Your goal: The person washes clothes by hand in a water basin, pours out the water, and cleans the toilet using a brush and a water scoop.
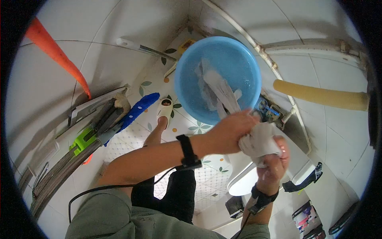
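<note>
A wet white cloth [258,141] is bunched up between my two hands, just beyond the near-right rim of a light blue basin [181,89]. My left hand [234,131] is closed on the cloth's left part, its fingers partly hidden and blurred. Gripping the other end, my right hand [275,159] has its fingers curled round the fabric. In the basin's water lies more pale, whitish fabric [219,87], stretching toward my left hand. Whether it joins the cloth I hold is not clear.
A white toilet tank or cistern [294,159] stands at the right below my hands. Pipes [274,67] run along the tiled wall, near a beige hose [318,93]. Mops and brushes with a lime-green clip [83,139] lean at the left. A slippered foot [164,105] rests on the floor.
</note>
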Demonstrator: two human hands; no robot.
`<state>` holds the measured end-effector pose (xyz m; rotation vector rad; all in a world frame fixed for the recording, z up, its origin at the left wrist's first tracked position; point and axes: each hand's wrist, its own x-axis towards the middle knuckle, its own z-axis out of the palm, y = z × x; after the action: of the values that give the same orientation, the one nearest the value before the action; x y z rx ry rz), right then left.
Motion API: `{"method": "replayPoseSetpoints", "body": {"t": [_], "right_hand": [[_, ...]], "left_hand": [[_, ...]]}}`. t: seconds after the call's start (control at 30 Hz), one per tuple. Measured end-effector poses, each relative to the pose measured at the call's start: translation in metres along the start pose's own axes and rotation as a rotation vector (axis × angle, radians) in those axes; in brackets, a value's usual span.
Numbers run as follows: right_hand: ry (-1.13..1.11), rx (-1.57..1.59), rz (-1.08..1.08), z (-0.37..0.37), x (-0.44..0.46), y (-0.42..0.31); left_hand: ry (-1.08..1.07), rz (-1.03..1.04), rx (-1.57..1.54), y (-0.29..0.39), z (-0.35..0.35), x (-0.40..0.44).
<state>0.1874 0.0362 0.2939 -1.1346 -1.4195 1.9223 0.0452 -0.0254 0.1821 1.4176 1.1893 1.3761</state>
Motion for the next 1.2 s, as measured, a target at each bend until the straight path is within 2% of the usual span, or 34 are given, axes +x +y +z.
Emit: {"method": "replayPoseSetpoints", "body": {"t": [0.07,0.1,0.17,0.2,0.23,0.27,0.33,0.37,0.43,0.57,0.63,0.77,0.93,1.1,1.2], "right_hand": [[0.142,-0.017,-0.066,0.010,0.010,-0.013],[0.295,0.054,-0.131,0.018,0.021,-0.011],[0.597,0.198,-0.256,0.034,0.045,-0.004],[0.506,-0.092,-0.186,-0.004,0.034,0.033],[0.414,-0.415,-0.141,-0.042,0.022,0.069],[0.322,-0.704,-0.134,-0.079,0.012,0.105],[0.288,-0.466,0.054,-0.046,0.011,0.112],[0.295,-0.316,0.117,-0.018,0.015,0.107],[0.275,-0.220,0.158,0.017,0.022,0.099],[0.254,-0.235,0.137,0.045,0.030,0.096],[0.257,-0.253,0.126,0.053,0.031,0.093],[0.269,-0.304,0.094,0.065,0.035,0.092],[0.272,-0.335,0.092,0.080,0.036,0.094],[0.253,-0.349,0.173,0.080,0.038,0.104],[0.220,-0.327,0.264,0.055,0.035,0.113]], "left_hand": [[-0.032,-0.290,-0.165,0.024,-0.001,0.005],[-0.051,-0.434,-0.250,0.036,-0.001,0.008],[0.162,-0.466,-0.344,0.047,0.008,0.011],[0.276,-0.482,-0.389,0.052,0.012,0.014],[0.304,-0.487,-0.437,0.058,0.013,0.020],[0.287,-0.460,-0.346,0.064,0.015,0.024],[0.253,-0.416,-0.165,0.078,0.017,0.029],[0.008,-0.576,-0.313,0.089,0.002,0.040],[0.290,-0.495,-0.404,0.088,0.017,0.040],[0.514,-0.390,-0.361,0.100,0.022,0.047],[0.520,-0.435,-0.390,0.099,0.017,0.050],[0.480,-0.571,-0.699,0.084,0.009,0.060],[0.572,-0.628,-0.987,0.078,0.011,0.058],[0.445,-0.605,-1.016,0.089,-0.024,0.059],[0.417,-0.616,-0.919,0.062,-0.036,0.067]]}}
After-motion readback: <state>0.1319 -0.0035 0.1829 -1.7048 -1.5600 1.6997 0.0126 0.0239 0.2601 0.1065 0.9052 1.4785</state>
